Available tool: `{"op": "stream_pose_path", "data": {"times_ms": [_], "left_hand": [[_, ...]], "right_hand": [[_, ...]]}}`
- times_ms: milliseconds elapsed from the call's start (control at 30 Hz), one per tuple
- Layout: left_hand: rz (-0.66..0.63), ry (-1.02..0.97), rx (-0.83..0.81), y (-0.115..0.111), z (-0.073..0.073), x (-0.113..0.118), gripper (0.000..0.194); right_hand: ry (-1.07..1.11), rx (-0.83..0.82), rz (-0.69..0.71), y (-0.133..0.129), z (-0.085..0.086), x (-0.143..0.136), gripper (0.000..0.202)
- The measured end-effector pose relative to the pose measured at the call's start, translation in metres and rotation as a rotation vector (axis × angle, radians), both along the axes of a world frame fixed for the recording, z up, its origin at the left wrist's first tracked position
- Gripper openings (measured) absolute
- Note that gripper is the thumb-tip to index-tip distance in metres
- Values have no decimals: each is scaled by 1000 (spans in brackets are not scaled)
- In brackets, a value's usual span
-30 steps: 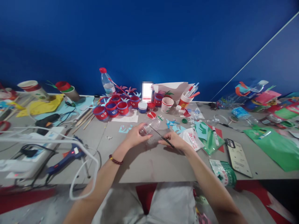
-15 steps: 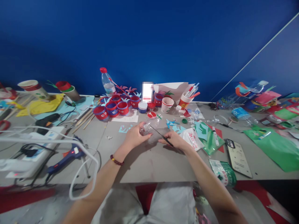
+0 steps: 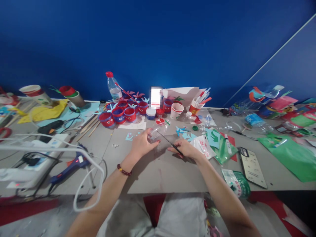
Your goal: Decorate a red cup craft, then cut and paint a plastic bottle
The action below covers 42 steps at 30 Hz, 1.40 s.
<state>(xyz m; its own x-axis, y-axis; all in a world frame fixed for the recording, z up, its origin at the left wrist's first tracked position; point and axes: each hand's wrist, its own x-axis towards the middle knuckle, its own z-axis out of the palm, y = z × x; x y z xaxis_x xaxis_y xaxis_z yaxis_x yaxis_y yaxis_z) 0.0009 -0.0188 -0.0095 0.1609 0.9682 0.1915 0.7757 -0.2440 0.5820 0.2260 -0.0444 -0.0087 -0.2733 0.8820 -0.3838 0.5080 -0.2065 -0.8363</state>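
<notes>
As L hand grips, clr plastic juts R.

Light is moderate over the matte grey tabletop and dimmer above, where the smooth blue wall glows faintly at centre and darkens towards the upper left corner. Soft shadows spread beneath the bare left hand and the bare right hand. A blocky, pixelated white rectangle stands brightest at mid-frame. The clear plastic bottle piece blurs into the grey. Wide-angle distortion stretches both side edges; the lower right corner is nearly black.
</notes>
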Motion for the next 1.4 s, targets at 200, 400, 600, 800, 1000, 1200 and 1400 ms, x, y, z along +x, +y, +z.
{"op": "stream_pose_path", "data": {"times_ms": [200, 400, 600, 800, 1000, 1200, 1400], "left_hand": [[-13, 14, 8, -1, -1, 0, 55], [-25, 91, 49, -4, -5, 3, 62], [-27, 120, 114, -4, -10, 2, 62], [4, 145, 143, -5, -12, 4, 64], [48, 208, 171, -8, -14, 6, 65], [34, 150, 277, -4, -21, 4, 67], [-43, -37, 313, 4, -15, -3, 59]], "right_hand": [[-3, 10, -46, -1, -5, 1, 55], [61, -24, -27, -3, -4, -4, 55], [77, -32, -37, -3, -2, -5, 56], [67, -38, -51, -1, -6, -5, 57], [66, -54, -60, -1, -3, -6, 54], [61, -80, -74, -2, -6, -6, 49], [7, -12, -103, -1, -1, -4, 47]]}}
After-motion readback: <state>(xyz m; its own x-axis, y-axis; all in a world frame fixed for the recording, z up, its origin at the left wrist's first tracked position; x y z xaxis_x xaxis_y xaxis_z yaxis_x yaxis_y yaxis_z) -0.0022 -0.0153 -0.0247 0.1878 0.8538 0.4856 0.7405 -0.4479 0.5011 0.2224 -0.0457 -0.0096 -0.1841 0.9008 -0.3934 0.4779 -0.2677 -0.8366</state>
